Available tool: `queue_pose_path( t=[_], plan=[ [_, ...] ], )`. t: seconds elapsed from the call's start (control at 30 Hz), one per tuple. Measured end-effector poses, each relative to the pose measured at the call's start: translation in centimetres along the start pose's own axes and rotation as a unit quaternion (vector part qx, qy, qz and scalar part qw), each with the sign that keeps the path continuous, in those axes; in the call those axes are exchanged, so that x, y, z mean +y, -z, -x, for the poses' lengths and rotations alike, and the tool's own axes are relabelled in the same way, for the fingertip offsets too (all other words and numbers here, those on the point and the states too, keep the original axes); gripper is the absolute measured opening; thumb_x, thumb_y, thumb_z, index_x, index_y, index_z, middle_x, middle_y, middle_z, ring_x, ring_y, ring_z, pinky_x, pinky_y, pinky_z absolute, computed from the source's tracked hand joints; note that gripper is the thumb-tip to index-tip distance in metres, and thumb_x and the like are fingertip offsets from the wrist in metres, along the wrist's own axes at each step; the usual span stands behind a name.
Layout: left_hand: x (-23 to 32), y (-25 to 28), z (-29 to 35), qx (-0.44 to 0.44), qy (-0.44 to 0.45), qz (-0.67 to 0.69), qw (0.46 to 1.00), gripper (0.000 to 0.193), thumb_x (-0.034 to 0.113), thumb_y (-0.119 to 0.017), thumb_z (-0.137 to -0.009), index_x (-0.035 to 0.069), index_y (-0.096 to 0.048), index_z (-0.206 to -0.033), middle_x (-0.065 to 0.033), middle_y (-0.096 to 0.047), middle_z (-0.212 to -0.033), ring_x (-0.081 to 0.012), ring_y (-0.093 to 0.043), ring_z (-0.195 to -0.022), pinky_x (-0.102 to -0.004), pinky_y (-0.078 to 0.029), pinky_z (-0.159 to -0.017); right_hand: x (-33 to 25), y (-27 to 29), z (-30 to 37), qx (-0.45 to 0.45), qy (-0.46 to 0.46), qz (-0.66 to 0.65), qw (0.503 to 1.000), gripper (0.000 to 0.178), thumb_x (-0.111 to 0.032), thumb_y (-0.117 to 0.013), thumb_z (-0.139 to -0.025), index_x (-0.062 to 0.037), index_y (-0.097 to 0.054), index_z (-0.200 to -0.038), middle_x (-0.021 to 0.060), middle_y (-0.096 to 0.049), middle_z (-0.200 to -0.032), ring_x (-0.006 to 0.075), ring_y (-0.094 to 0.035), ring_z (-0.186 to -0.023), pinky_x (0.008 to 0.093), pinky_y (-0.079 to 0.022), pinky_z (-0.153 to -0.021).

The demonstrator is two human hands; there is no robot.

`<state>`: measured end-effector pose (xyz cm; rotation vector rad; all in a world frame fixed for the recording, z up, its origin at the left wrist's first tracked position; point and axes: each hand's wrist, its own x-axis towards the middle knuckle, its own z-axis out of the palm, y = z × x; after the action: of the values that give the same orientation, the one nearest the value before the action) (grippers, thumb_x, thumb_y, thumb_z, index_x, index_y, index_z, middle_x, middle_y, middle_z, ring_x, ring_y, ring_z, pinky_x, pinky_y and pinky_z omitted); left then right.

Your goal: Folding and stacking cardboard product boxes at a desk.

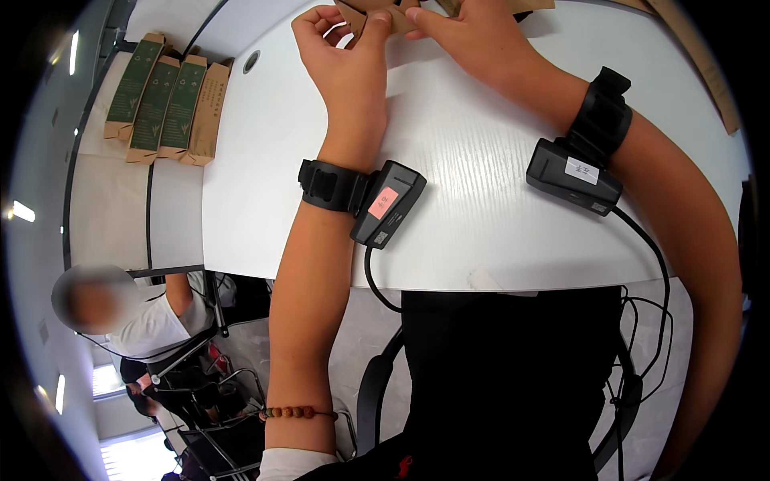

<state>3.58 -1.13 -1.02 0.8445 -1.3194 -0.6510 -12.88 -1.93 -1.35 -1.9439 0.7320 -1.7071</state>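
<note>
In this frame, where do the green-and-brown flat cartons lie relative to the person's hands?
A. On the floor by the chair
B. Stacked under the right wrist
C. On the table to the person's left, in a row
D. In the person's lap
C: the row of green-and-brown cartons lies at the far left of the table, apart from the left hand and right hand, which hold a brown cardboard piece.

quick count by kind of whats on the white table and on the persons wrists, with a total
Flat green and brown cartons, in a row at the table's left: 4
Brown cardboard piece held by left hand and right hand: 1
Black wrist-strapped devices, one on the left wrist, one on the right wrist: 2
Bead bracelet: 1
Total: 8
More cardboard at the top edge is cut off, so not counted.
</note>
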Motion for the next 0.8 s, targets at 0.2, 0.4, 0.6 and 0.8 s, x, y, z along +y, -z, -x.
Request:
queue_pose_path(
  t=[0.2, 0.4, 0.6, 0.8],
  plan=[
    [1.9, -2.9, 1.5, 0.031, -0.186, -0.299, 0.936, 0.065, 0.005, -0.065, -0.096, -0.001, -0.034, -0.153, -0.0179, -0.053, -0.138, -0.0271, -0.054, -0.127, -0.0380, -0.048, -0.107, 0.5, 0.1, -0.3, -0.095, -0.057, -0.081, 0.991, 0.044, 0.001, -0.056, -0.089, 0.0015, -0.060, -0.133, 0.0139, -0.060, -0.113, 0.0209, -0.057, -0.102, 0.0329, -0.047, -0.093],
    [1.5, 3.6, -0.9, 0.062, -0.090, -0.356, 0.928, 0.072, 0.017, -0.083, -0.073, 0.001, -0.051, -0.136, -0.0158, -0.063, -0.117, -0.0239, -0.062, -0.104, -0.0339, -0.052, -0.090, 1.9, -1.0, 0.2, -0.050, -0.066, -0.082, 0.993, 0.043, 0.002, -0.054, -0.089, 0.0014, -0.061, -0.131, 0.0133, -0.060, -0.109, 0.0212, -0.057, -0.094, 0.0336, -0.050, -0.087],
    [9.7, 10.8, -1.5, 0.072, -0.261, -0.443, 0.855, 0.056, 0.006, -0.077, -0.075, 0.003, -0.058, -0.128, -0.0114, -0.059, -0.120, -0.0221, -0.059, -0.108, -0.0354, -0.050, -0.094, 1.3, 0.3, 0.4, -0.079, -0.152, -0.059, 0.983, 0.043, -0.001, -0.057, -0.091, -0.0141, -0.061, -0.132, 0.0070, -0.057, -0.115, 0.0201, -0.059, -0.108, 0.0356, -0.051, -0.090],
    [19.0, 21.2, -11.1, 0.218, -0.173, -0.213, 0.937, 0.041, 0.003, -0.079, -0.081, 0.003, -0.052, -0.112, -0.0025, -0.057, -0.109, -0.0124, -0.058, -0.089, -0.0211, -0.046, -0.079, 2.0, 0.4, 0.3, -0.101, -0.144, -0.045, 0.983, 0.037, -0.001, -0.055, -0.090, -0.0132, -0.066, -0.123, 0.0047, -0.056, -0.114, 0.0153, -0.056, -0.101, 0.0311, -0.048, -0.086]
  ],
)
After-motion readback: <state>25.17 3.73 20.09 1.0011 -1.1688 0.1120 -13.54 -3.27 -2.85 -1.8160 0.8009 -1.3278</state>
